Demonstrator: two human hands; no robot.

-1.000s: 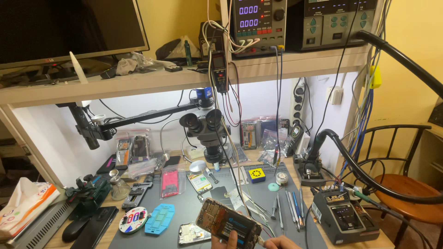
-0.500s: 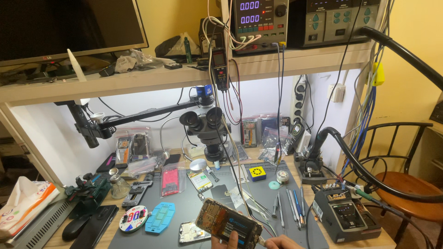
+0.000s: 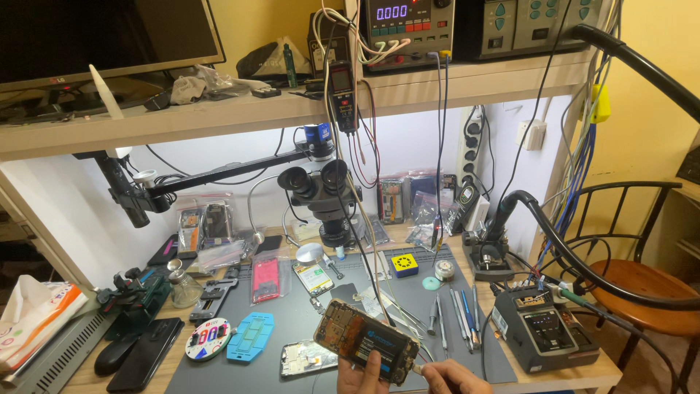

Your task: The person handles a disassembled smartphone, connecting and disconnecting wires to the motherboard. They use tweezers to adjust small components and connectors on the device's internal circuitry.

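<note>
- Head view, bottom edge: left hand [image 3: 362, 376] grips the opened phone [image 3: 367, 341] from below, thumb laid up over its exposed back; the phone sits tilted, lifted clear of the desk [image 3: 569, 379], above the grey work mat [image 3: 292, 332].
- Right hand [image 3: 448, 378] is mostly cut off by the frame; fingers look closed on a thin tool at the phone's lower right corner, though the tool itself is too small to make out.
- Handling, as a judgement: light, stiff, thin slab; bare board and battery look fragile, so hold by the long side edges, not the open face.
- On the mat just left: a loose phone part [image 3: 307, 359], a blue tray [image 3: 251, 337], a round colourful disc [image 3: 207, 339].
- Right of the mat: tweezers and drivers [image 3: 456, 310], a soldering station [image 3: 543, 328].
- Farther back: a microscope [image 3: 321, 191] on a boom arm, then a shelf [image 3: 219, 117] with a power supply [image 3: 405, 29].
</note>
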